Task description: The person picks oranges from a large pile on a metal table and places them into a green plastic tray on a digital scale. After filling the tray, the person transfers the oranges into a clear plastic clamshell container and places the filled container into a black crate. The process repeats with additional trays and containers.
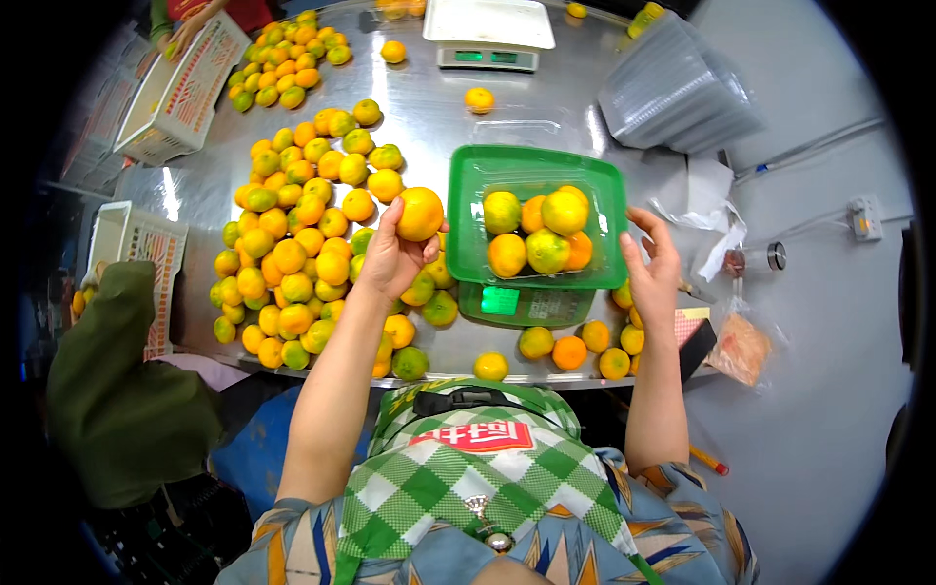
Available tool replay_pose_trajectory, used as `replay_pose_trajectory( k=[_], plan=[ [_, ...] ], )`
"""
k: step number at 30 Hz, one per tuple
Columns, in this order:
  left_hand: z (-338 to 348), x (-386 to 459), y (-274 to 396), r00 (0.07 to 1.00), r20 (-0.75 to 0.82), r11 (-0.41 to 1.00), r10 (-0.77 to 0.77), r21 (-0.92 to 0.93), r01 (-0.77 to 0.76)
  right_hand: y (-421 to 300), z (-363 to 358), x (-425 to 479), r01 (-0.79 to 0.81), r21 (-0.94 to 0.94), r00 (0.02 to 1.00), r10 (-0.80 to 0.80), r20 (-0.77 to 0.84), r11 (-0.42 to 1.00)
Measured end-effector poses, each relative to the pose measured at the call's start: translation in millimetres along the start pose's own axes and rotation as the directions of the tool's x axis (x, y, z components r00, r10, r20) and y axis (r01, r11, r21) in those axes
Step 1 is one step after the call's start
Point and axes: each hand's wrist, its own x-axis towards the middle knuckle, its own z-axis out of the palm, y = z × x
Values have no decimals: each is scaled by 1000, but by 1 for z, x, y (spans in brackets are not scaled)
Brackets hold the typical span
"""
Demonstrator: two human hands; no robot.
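Note:
An orange-yellow mandarin (420,213) sits in the fingers of my left hand (387,259), above the edge of a big heap of mandarins (290,256). To its right, a green scale with a tray-shaped pan (468,252) carries a clear plastic box (528,191) with several mandarins (547,250) inside. The scale's lit display (500,300) faces me. My right hand (654,256) is beside the pan's right edge, fingers apart and holding nothing; whether it touches the rim I cannot tell.
A white scale (488,29) stands at the back, near stacked clear plastic boxes (676,88). White crates (172,110) and two people (131,387) are on the left. Loose mandarins (569,352) lie along the front edge. A bagged item (740,347) and a jar (760,257) are at right.

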Motion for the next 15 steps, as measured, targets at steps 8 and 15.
replay_pose_trajectory(
  k=[8, 15],
  plan=[
    [61, 6, -26, 917, 238, 178, 319, 936, -305, 8, -1, -2, 28, -8, 999, -28, -22, 1000],
    [73, 14, -47, 827, 458, -201, 326, 889, -412, 8, -3, -5, 44, 7, 999, -44, -26, 999]
  ],
)
